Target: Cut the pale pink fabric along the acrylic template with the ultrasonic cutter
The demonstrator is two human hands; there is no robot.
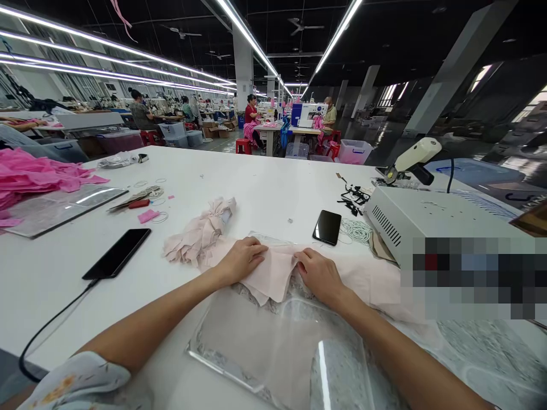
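Observation:
A pale pink fabric piece (273, 276) spans the space between my two hands, its lower edge lying over a clear plastic sheet (277, 341). My left hand (244, 261) has its fingers bent together on the fabric's upper left part. At the upper right edge, my right hand (318, 272) pinches the same fabric between thumb and fingers. Just beyond my left hand lies a gathered bundle of pale pink fabric pieces (200, 233), tied near its far end. More pale pink fabric (371, 279) stretches out to the right, partly behind my right forearm.
Phones lie on the left (117, 254) and beyond my right hand (327, 227); a cable runs from the left one. A grey metal box (436, 210) stands at right. Bright pink fabric (38, 176) is piled at far left. Scissors with red handles (139, 204) lie nearby. People sew farther back.

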